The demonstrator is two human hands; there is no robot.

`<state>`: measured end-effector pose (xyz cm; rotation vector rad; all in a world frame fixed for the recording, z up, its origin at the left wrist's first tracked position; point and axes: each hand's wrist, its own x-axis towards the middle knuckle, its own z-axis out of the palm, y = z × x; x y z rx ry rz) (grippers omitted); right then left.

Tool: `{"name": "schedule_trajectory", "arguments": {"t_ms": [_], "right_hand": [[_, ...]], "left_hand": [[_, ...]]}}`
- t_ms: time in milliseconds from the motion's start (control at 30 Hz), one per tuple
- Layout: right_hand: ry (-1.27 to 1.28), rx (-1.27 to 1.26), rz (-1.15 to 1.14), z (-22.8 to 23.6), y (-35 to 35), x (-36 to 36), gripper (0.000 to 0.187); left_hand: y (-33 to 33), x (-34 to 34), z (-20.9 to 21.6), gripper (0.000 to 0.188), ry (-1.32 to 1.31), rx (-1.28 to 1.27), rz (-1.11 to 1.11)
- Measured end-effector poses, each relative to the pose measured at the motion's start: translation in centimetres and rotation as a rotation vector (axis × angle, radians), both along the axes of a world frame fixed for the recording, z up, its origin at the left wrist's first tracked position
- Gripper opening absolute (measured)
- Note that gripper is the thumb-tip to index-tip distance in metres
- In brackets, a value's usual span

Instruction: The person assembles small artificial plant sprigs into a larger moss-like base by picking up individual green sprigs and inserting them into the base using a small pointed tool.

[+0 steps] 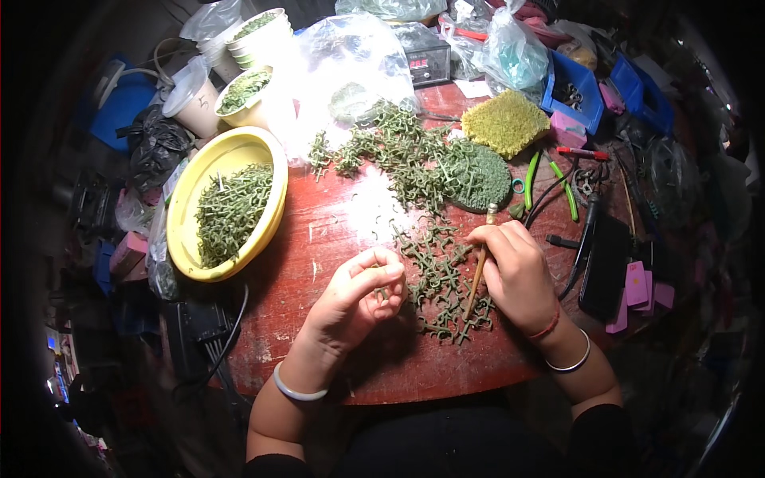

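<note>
My left hand (pixel 358 299) is raised over the near middle of the table, its fingers curled and the thumb pressed to the index finger. What they hold, if anything, is too hidden to make out. My right hand (pixel 514 275) grips a thin brown stick (pixel 476 285) with a pale top end, its lower tip down among small green branching pieces (pixel 434 259). These pieces lie loose between my hands and heap up farther back (pixel 390 139). Behind them rests a round, dark green, bumpy disc (pixel 480 177).
At left a yellow basin (pixel 279 203) holds more green pieces. Tubs (pixel 263 107) of green bits stand behind it. To the right are a yellow bumpy block (pixel 506 123), green-handled pliers (pixel 570 195), a black phone (pixel 603 271), pink blocks (pixel 635 284) and blue bins (pixel 586 95).
</note>
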<state>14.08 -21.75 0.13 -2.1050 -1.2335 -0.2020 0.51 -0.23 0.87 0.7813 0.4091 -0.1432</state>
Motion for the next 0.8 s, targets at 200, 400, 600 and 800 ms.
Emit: {"name": "schedule_trajectory", "arguments": {"t_ms": [200,400,600,800], "right_hand": [[0.134,0.136,-0.028,1.1,0.1,-0.4,0.023],[0.695,0.337,0.174,0.7,-0.1,-1.8,0.019],[0.951,0.368,0.285,0.5,-0.2,-2.3,0.019],[0.833,0.256,0.298,1.1,-0.3,-2.2,0.018]], "left_hand": [[0.9,-0.3,-1.0,0.012,-0.064,-0.086,-0.041],[-0.7,0.0,0.4,0.027,-0.042,0.175,-0.069],[-1.0,-0.4,-0.1,0.035,-0.108,0.282,-0.204],[-1.2,-0.3,-0.1,0.022,-0.154,0.263,-0.180]]}}
